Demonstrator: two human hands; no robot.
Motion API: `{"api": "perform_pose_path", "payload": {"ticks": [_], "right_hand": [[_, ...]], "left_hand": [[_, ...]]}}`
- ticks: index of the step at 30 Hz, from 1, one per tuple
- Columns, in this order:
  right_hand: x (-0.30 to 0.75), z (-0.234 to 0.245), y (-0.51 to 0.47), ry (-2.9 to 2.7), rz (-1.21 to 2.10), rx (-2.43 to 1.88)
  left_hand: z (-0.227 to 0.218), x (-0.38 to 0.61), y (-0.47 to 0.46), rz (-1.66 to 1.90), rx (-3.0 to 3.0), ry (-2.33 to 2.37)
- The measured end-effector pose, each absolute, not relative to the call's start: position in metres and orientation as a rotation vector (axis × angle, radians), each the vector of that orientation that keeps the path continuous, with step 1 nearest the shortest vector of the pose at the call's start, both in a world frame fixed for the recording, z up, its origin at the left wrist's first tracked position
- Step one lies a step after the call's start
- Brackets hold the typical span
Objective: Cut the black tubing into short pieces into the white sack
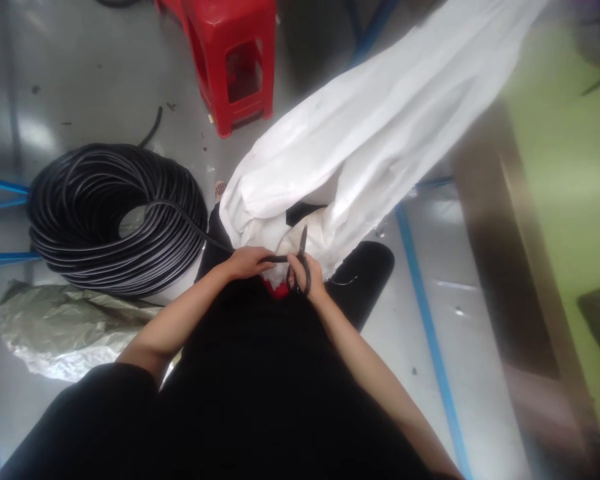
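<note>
Over my lap, my left hand [250, 261] is closed around a black cable [213, 240]. The cable runs in from a large coil [117, 220] of the same black stuff on the floor at my left. My right hand [310, 273] grips a pair of dark scissors [303, 243], with the blades pointing up and away from me. The cable's far end reaches the right hand beside the scissors; whether the blades touch it I cannot tell. Under both hands lies the end of a long white sack [340, 153], which stretches off to the upper right.
A red plastic stool [235, 67] stands on the floor ahead. Crumpled greenish plastic wrapping [70, 327] lies below the coil. Blue tape lines [430, 333] mark the grey floor. At the right is a blurred table with a green top [570, 167].
</note>
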State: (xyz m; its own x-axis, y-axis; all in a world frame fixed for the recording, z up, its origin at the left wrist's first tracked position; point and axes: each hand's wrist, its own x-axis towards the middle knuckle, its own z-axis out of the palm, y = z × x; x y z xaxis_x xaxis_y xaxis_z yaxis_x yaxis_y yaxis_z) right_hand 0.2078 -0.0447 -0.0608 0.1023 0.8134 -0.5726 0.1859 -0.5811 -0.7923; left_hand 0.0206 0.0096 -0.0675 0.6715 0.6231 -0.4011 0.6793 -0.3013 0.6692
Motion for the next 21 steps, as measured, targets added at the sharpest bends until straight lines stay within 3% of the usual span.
{"api": "perform_pose_path", "payload": {"ticks": [7, 14, 21], "right_hand": [[0.214, -0.074, -0.050, -1.027, 1.537, -1.827], [0.211, -0.073, -0.060, -1.617, 1.567, -1.963], [0.207, -0.068, -0.056, -1.810, 1.549, -2.011]], "left_hand": [[-0.073, 0.016, 0.017, 0.036, 1.983, 1.149], [-0.072, 0.020, 0.023, 0.066, 1.969, 1.199], [-0.073, 0.020, 0.021, -0.011, 2.012, 1.100]]}}
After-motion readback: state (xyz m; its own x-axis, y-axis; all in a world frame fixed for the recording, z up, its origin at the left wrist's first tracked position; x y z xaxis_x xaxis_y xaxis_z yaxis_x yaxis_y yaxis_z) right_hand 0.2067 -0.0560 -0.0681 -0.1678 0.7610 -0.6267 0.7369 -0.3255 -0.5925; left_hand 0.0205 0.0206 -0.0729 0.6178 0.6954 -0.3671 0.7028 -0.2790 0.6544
